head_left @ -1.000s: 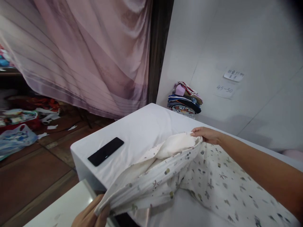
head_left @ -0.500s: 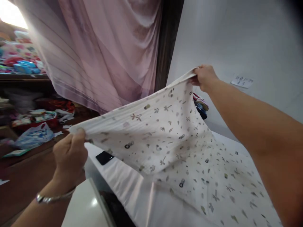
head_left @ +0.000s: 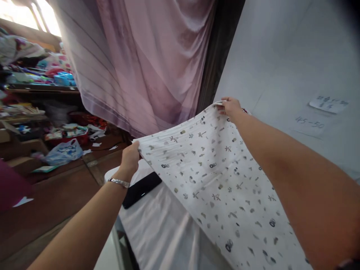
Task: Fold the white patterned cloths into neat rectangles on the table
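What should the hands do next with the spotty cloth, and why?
Probably lower the far edge onto the white-covered table. The left hand and right hand each pinch a corner of the printed cloth, holding it stretched flat and raised in the air, so it looks ready to lay down. The black phone lies partly beneath, so go gently.

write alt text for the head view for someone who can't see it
Both hands hold a printed white cloth stretched above a white-covered table, the left hand and right hand each gripping a far corner. A black phone lies beneath.
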Motion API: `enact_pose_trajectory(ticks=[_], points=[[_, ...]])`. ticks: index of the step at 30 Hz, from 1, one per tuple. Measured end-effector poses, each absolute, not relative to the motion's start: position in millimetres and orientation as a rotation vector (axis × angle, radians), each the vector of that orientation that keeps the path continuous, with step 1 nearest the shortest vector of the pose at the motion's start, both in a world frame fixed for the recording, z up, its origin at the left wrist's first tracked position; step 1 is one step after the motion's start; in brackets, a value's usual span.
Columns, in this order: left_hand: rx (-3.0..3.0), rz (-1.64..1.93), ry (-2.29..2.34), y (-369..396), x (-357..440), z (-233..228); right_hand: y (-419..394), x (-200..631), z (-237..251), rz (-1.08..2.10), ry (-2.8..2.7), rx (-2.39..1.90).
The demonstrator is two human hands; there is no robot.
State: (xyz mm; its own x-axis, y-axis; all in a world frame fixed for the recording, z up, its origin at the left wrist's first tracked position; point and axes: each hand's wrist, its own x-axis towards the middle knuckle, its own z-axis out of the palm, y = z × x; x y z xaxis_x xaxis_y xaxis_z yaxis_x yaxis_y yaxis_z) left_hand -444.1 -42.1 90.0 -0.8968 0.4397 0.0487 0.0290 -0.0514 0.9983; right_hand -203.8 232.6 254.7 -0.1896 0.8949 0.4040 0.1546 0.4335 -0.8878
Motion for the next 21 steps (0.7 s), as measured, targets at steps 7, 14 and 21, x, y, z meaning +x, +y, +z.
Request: enact_pose_trajectory(ticks=[7, 14, 21], points=[[0.673, 1.71, 2.279, -28, -474, 21, 282, -246, 165, 0.791, -1.786, -1.123], [1.073, 0.814, 2.591, -29, -490, 5, 263, -271, 61, 1.001, -1.984, -1.142], [1.128, 0.649, 2.508, -32, -509, -4, 137, -225, -8, 0.928, -2.654, -1.116]])
